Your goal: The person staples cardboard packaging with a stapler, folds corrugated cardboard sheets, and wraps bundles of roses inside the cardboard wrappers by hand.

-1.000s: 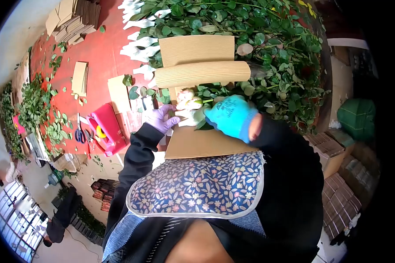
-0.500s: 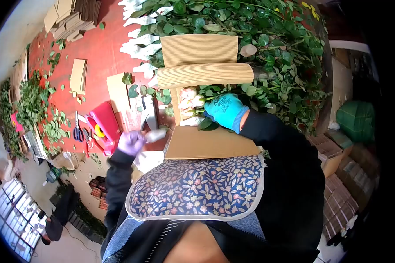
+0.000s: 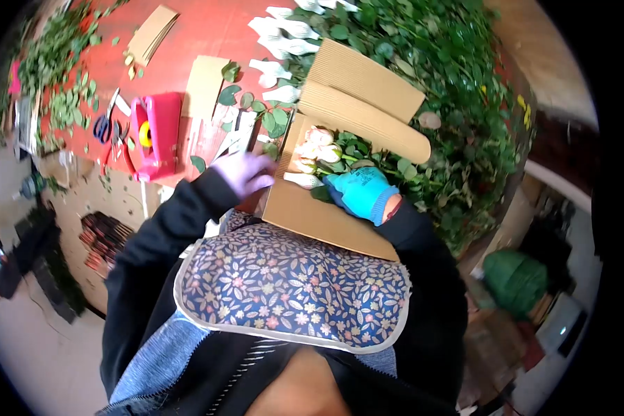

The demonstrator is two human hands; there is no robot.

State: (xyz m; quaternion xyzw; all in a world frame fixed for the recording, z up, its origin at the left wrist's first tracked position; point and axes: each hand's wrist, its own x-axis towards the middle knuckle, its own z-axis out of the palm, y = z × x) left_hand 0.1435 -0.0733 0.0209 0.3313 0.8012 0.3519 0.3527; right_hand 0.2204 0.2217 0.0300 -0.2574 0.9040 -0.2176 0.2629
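Note:
My right hand [image 3: 362, 193], in a bright blue glove, lies closed over rose stems inside a folded sheet of corrugated cardboard [image 3: 326, 220]. Pale pink roses [image 3: 319, 144] poke out to the left of its fingers. Just below them sits a rose bud in a white net sleeve [image 3: 302, 180]. Part of the grip is hidden by the glove. At the cardboard's left edge is my left hand [image 3: 244, 175] in a thin purple glove, slightly blurred, fingers apart and nothing visible in them.
A pink tape dispenser [image 3: 161, 135] stands left, beside scissors [image 3: 105, 128] and red-handled pliers [image 3: 116, 145]. Leafy stems [image 3: 457, 90] cover the right side of the red table. White-sleeved buds [image 3: 284, 47] line their left end. Cardboard strips [image 3: 152, 35] lie farther back.
My left hand has moved right to the cardboard's edge; the blurred white object by its fingers no longer shows there. My right hand stays on the stems. The view has turned.

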